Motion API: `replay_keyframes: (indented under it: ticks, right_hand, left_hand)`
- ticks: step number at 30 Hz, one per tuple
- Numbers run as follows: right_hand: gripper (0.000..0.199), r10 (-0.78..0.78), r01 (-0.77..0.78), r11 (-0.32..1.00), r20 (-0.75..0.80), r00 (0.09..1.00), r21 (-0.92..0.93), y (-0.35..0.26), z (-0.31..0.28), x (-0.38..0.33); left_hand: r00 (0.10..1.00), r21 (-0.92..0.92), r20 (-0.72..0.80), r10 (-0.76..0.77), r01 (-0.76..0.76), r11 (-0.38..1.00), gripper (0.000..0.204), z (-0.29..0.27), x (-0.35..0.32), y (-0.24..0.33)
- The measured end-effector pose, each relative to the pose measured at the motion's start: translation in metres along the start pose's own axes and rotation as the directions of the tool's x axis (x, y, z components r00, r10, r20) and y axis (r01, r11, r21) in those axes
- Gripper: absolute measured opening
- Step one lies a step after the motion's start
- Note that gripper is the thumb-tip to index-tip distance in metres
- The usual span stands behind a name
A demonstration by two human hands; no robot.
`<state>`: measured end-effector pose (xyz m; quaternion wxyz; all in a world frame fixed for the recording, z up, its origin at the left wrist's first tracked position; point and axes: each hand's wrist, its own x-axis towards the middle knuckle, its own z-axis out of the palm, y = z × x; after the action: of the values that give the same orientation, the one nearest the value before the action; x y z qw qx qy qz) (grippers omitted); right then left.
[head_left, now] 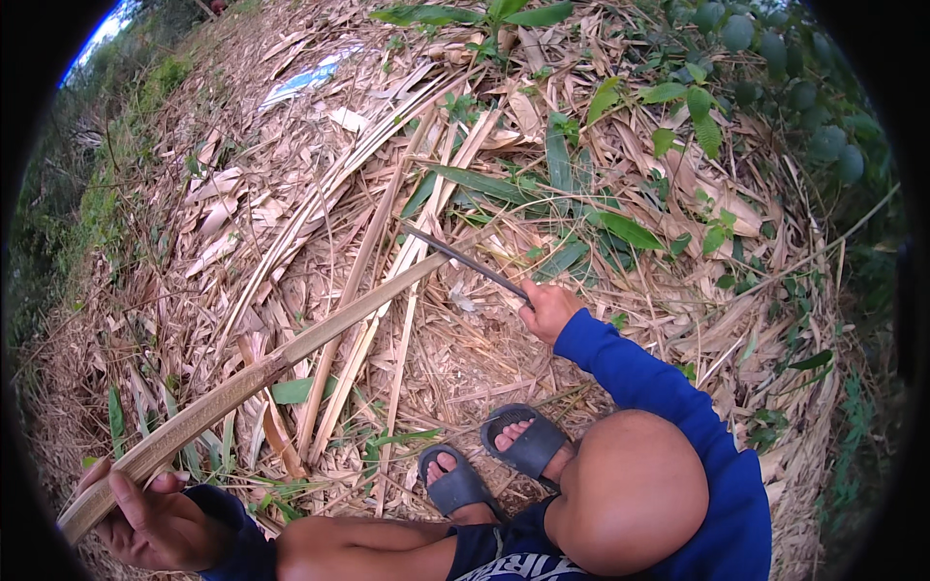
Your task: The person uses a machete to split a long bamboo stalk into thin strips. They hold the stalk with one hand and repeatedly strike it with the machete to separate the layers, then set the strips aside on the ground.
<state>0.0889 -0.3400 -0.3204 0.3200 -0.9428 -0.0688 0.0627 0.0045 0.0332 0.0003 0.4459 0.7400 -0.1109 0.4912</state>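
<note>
At the lower left, my left hand (165,523) is closed around the near end of a long split bamboo strip (310,339). The strip slants up and away to the right, narrowing toward its far end. My right hand (554,310), right of the middle, grips a long, thin dark blade (477,269), probably a machete; its handle is hidden in my fist. The blade points up and left and crosses the strip near its far end. Whether the two touch, I cannot tell.
Several pale split strips (373,247) lie on ground covered with dry leaves. Green leaves (562,165) lie beyond the blade. My sandalled feet (528,441) and bent knee are close by. Dark bushes (823,126) stand at the right, and a blue and white sheet (305,79) lies far off.
</note>
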Motion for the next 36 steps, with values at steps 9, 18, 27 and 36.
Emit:
replay_keyframes:
  ticks: [9, 18, 27, 36]
  right_hand:
    - [0.028, 0.128, -0.126, 0.992, 0.072, 0.989, -0.033, 0.017, 0.002, 0.012]
    - [0.028, 0.308, -0.302, 0.949, 0.074, 0.948, -0.089, 0.042, 0.012, 0.023]
    - [0.023, 0.502, -0.611, 0.596, 0.352, 0.790, 0.522, 0.097, 0.040, 0.038]
    - [0.029, 0.376, -0.476, 0.139, 0.399, 0.837, 0.868, 0.000, -0.030, 0.003]
  left_hand:
    - [1.000, 0.038, -0.019, -0.017, 0.018, 0.999, 0.027, 0.011, 0.002, -0.001]
    - [0.999, 0.078, -0.023, -0.038, 0.039, 0.996, 0.027, 0.008, 0.005, -0.009]
    - [0.984, -0.025, -0.126, -0.128, 0.126, 0.992, 0.027, -0.008, 0.013, -0.014]
    - [0.928, -0.304, -0.244, -0.282, 0.203, 0.931, 0.017, -0.051, 0.041, -0.067]
